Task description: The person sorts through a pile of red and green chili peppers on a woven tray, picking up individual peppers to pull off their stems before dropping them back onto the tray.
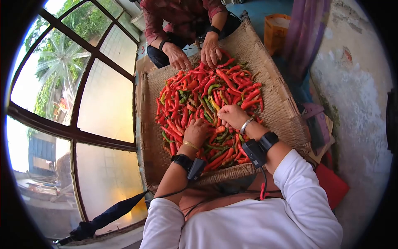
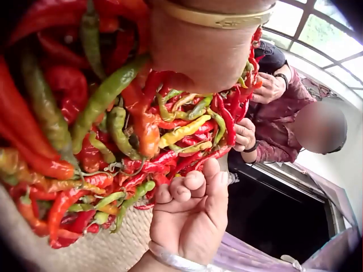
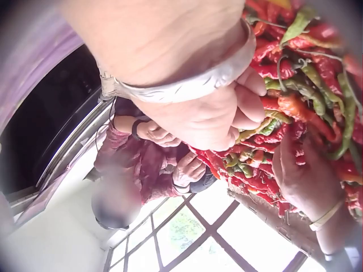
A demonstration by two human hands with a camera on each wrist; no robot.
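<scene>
A wide heap of chili peppers [image 1: 215, 91], mostly red with some green and yellow ones, lies on a woven mat [image 1: 275, 89]. My left hand [image 1: 198, 133] is at the near side of the heap, palm down. In the right wrist view, a wrinkled red chili pepper [image 3: 299, 148] sits between its thumb and fingers. My right hand [image 1: 232, 116] hovers over the heap's middle right, close to the left hand. Its fingers are loosely curled, and the left wrist view shows a bare palm. Near it lies a yellow chili pepper [image 2: 184, 131].
Across the heap sits another person, whose hands [image 1: 210, 52] touch its far edge. Windows [image 1: 105, 97] line the left side, with a folded umbrella [image 1: 112, 213] below. An orange bag [image 1: 277, 32] stands at the back right, beside a purple curtain [image 1: 304, 33].
</scene>
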